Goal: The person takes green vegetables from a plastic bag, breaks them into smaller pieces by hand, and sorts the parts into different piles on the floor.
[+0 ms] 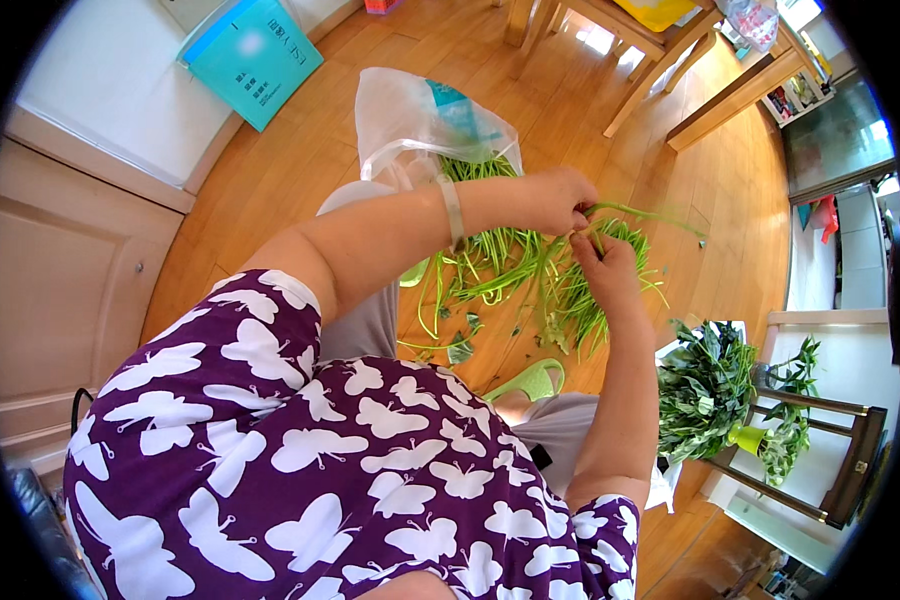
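Note:
My left hand point(566, 201) reaches across from the left and is closed on a long green vegetable stem point(637, 212) that points to the right. Just below it, my right hand point(607, 264) pinches green stem between thumb and fingers; the two hands nearly touch. Beneath them a heap of green stems point(581, 304) lies on the wooden floor. More loose stems point(495, 255) spread to the left, partly behind my left forearm. A translucent plastic bag point(397, 105) with stems at its mouth lies beyond that forearm. Torn leaves point(461, 349) are scattered near my feet.
A large pile of leafy greens point(701, 390) sits on white material at the right, beside a dark wooden frame point(859, 465) and a potted plant point(750, 439). Wooden furniture legs point(637, 90) stand beyond. A turquoise bag point(259, 64) leans against the wall. A green slipper point(536, 381) is near the stems.

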The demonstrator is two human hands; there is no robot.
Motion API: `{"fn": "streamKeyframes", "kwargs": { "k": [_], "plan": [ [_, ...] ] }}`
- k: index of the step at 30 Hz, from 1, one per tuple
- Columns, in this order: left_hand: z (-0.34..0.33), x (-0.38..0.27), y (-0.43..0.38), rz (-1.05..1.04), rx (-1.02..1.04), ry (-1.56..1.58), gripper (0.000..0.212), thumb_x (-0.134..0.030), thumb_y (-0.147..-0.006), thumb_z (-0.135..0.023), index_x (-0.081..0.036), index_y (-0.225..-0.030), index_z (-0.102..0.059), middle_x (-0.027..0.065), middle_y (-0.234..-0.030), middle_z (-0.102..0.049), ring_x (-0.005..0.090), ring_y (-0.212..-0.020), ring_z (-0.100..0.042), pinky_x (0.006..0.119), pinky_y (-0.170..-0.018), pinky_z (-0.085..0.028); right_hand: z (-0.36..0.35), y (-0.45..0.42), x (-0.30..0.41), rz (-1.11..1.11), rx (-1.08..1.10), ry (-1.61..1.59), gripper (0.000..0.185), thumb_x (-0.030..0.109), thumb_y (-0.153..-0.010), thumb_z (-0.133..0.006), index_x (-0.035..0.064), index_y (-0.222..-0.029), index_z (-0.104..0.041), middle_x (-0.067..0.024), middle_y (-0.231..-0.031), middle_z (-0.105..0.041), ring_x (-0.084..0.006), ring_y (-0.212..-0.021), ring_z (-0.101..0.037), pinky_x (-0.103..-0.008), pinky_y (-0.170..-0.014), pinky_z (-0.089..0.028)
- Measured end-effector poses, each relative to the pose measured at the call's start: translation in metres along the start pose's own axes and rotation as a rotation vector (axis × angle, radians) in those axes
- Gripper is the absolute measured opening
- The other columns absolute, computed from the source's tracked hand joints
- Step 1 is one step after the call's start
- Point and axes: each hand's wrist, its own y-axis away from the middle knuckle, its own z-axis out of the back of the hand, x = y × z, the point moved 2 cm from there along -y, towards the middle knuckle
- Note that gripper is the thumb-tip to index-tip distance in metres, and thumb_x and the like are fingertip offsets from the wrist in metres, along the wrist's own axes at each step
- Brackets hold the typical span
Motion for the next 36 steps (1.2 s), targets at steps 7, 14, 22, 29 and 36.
{"fn": "streamKeyframes", "kwargs": {
  "k": [7, 14, 22, 29, 36],
  "plan": [
    [0.004, -0.013, 0.001, 0.144, -0.077, 0.359, 0.01, -0.01, -0.075, -0.056, 0.0, -0.076, -0.055, 0.0081, -0.06, -0.055, 0.0124, -0.053, -0.052, 0.027, -0.049, -0.041, 0.001, 0.015, 0.035, 0.105, -0.371, -0.184, 0.024, 0.018, -0.081, -0.057, -0.0017, -0.068, -0.051, -0.0115, -0.053, -0.041, -0.0195, -0.047, -0.035, -0.0295, -0.045, -0.032],
    [0.011, -0.01, 0.011, 0.199, -0.038, 0.646, 0.012, -0.012, -0.079, -0.054, -0.001, -0.081, -0.053, 0.0036, -0.063, -0.054, 0.0106, -0.054, -0.051, 0.024, -0.049, -0.041, 0.016, 0.014, 0.025, -0.019, -0.101, -0.396, 0.02, 0.016, -0.082, -0.055, -0.001, -0.073, -0.056, 0.0002, -0.057, -0.045, -0.0071, -0.055, -0.039, -0.0242, -0.05, -0.033],
    [-0.011, -0.009, 0.018, 0.183, 0.055, 0.711, 0.011, -0.01, -0.077, -0.055, 0.001, -0.078, -0.054, 0.0055, -0.066, -0.055, 0.0126, -0.055, -0.055, 0.027, -0.053, -0.048, 0.009, -0.005, -0.007, -0.049, -0.067, -0.172, 0.019, 0.016, -0.081, -0.054, -0.0015, -0.083, -0.059, -0.003, -0.064, -0.053, -0.0075, -0.058, -0.044, -0.023, -0.053, -0.036],
    [0.013, 0.0, 0.017, 0.218, -0.16, 0.809, 0.016, -0.014, -0.079, -0.059, -0.001, -0.085, -0.054, 0.0014, -0.07, -0.055, 0.0099, -0.06, -0.054, 0.023, -0.055, -0.047, 0.022, -0.007, -0.028, -0.068, -0.314, -0.254, 0.025, 0.023, -0.087, -0.047, 0.0026, -0.072, -0.049, -0.0012, -0.058, -0.048, -0.0111, -0.054, -0.044, -0.0268, -0.049, -0.036],
    [0.026, 0.004, 0.009, 0.254, -0.291, 0.843, 0.022, -0.016, -0.078, -0.061, 0.004, -0.079, -0.053, 0.009, -0.067, -0.056, 0.0158, -0.058, -0.058, 0.028, -0.056, -0.052, 0.003, 0.015, 0.016, -0.193, -0.117, -0.78, 0.02, 0.022, -0.085, -0.052, 0.0025, -0.083, -0.051, 0.0005, -0.063, -0.049, -0.0056, -0.054, -0.042, -0.0184, -0.05, -0.034]
  ]
}}
